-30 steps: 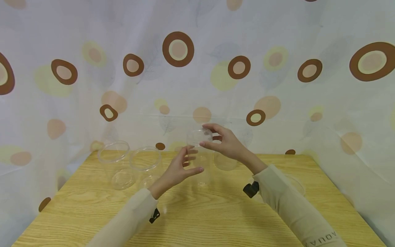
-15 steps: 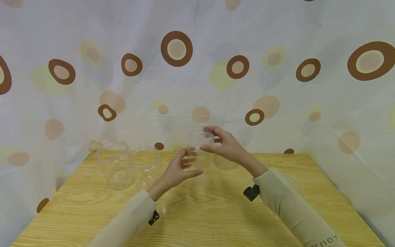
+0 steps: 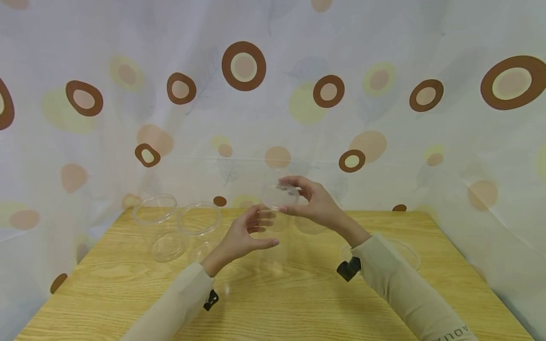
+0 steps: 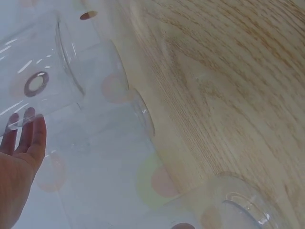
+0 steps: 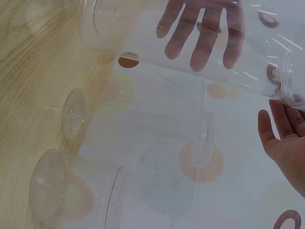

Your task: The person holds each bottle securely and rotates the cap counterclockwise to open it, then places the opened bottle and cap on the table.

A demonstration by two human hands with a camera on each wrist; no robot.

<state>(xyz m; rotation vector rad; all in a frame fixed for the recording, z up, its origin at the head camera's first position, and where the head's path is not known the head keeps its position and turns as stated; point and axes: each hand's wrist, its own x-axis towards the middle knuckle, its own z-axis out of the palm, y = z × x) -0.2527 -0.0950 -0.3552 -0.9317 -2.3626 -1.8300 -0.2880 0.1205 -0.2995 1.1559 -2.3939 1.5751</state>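
The right hand (image 3: 311,201) grips one clear container (image 3: 283,227) near its top, one thumb on the near side and fingers on the far side. The left hand (image 3: 243,234) reaches round the same container lower down, its four fingers loosely spread and its one thumb held well apart from them; whether the fingertips touch the wall I cannot tell. The container is upright between the two hands, over the middle of the table (image 3: 273,303); whether its base meets the wood is too faint to tell.

To the left, two open clear jars (image 3: 200,227) stand upright on the table side by side, both rims plain to see. In the right wrist view two further clear vessels (image 5: 76,191) stand beyond the held one. The head view shows the lower part of one clear vessel behind the right hand, and one curved clear edge (image 3: 415,260) just beside the right sleeve (image 3: 401,289); what that edge belongs to I cannot tell.

Two pale sleeves cover the forearms, the right one lettered, and two black pieces (image 3: 349,269) sit at the wrists, one each. Behind the table hangs a pale curtain (image 3: 256,118) with brown-ringed ovals.
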